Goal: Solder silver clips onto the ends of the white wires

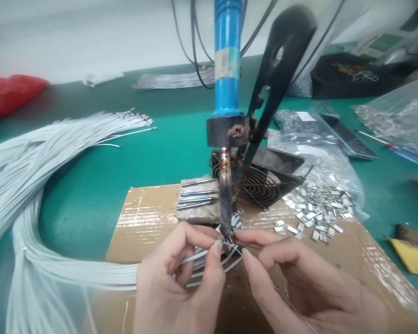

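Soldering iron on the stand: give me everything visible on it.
The soldering iron hangs upright, tip down, its blue plastic-looking handle running out of the top of the picture, with a worn pale label band partway up. A dark, scorched block clamps its lower end. Below it, a coppery neck leads into a blackened tip that ends just above the taped cardboard sheet. The left hand and right hand hold white wires right at the tip. A black lever leans beside it.
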### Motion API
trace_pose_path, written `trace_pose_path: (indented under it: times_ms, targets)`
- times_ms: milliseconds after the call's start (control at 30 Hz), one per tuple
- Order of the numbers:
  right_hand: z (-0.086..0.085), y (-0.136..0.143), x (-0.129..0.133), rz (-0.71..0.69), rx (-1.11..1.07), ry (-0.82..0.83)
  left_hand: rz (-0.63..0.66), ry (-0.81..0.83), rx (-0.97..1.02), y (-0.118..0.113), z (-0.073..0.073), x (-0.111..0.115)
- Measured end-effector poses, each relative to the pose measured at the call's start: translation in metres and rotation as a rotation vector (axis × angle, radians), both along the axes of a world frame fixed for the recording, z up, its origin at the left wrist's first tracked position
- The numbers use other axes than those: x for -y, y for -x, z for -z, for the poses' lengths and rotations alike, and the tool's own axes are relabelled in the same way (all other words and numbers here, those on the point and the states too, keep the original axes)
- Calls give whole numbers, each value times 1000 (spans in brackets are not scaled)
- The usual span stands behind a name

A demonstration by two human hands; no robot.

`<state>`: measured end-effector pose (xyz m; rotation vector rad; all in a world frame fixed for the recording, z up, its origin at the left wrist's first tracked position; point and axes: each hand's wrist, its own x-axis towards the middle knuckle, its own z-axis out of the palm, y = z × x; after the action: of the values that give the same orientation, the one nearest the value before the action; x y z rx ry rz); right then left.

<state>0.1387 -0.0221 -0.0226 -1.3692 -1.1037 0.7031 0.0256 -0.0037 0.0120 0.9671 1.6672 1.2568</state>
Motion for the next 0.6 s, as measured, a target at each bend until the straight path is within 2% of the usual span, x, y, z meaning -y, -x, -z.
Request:
trace_pose_path:
  times_ms: [67,167,267,367,500,600]
  targets:
    - [1,0,0,-6,-3,5,30,-8,0,6,3,0]
    - [1,0,0,-13,-13,-16,178,-35,-18,21,9,0]
    - [1,3,0,-4,-34,-20,243,-47,-31,28,12,-1]
    - [0,5,-1,11,-72,-4,214,-27,-25,22,10,-1]
    - [0,6,-1,35,-88,4,48,12,-23,7,1,0]
    - [0,6,0,38,-74,6,29,25,-26,2,-2,2]
